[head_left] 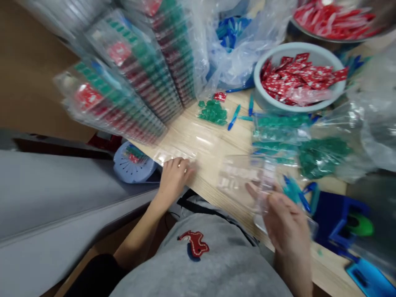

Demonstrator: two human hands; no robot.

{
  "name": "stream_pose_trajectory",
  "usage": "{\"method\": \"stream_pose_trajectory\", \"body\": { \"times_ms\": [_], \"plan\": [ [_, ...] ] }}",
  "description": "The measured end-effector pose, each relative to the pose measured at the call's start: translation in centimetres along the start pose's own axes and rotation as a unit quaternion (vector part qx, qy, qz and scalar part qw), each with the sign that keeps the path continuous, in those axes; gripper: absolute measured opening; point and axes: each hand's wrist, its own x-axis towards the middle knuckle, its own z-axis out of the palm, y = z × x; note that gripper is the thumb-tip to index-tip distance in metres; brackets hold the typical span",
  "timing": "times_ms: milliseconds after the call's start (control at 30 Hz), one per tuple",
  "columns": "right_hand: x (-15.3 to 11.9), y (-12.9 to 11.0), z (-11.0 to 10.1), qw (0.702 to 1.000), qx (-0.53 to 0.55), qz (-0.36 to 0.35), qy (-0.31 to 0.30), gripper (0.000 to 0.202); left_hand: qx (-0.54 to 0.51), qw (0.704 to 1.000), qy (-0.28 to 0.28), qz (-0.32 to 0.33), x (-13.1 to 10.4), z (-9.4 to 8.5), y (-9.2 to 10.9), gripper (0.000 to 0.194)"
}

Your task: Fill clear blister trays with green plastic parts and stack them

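My right hand (286, 218) grips a clear plastic blister tray (236, 175) by its right end, thumb on top; the tray is tilted and blurred by motion. A second clear layer seems to overlap it near my fingers. My left hand (176, 177) lies at the table's front edge, fingers slightly bent, resting on the near edge of another clear plastic tray (181, 156) that is flat on the wood. Behind them lie a small heap of green pieces (213, 112), a red printed packet (220, 96) and a blue-and-teal pen-like piece (234, 117).
Stacked filled clear packs (136, 78) stand at the left. A pale bowl of red packets (300, 78), a metal bowl of red pieces (337, 20) and a bag of blue pieces (232, 31) are at the back. Bagged green pieces (323, 154) and a blue tape dispenser (337, 218) lie right.
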Motion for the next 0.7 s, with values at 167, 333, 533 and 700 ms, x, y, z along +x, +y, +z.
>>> {"method": "stream_pose_trajectory", "body": {
  "times_ms": [167, 333, 533, 700],
  "plan": [
    [-1.2, -0.7, 1.9, 0.991, -0.069, -0.036, -0.113, 0.015, -0.404, 0.904, -0.056, 0.131, -1.8, -3.3, 5.8, 0.014],
    [-1.8, -2.8, 2.4, 0.976, -0.111, -0.124, -0.141, 0.026, -0.481, 0.863, -0.13, 0.081, -2.3, -3.9, 8.9, 0.003],
    [-1.4, -1.4, 1.3, 0.994, -0.06, -0.088, -0.026, 0.021, -0.497, 0.859, -0.117, 0.039, -2.7, -3.9, 7.7, 0.005],
    [0.5, -1.3, -3.3, 0.953, 0.108, -0.123, 0.254, 0.014, -0.379, 0.912, -0.157, 0.03, -2.2, -3.0, 6.4, 0.015]
  ]
}}
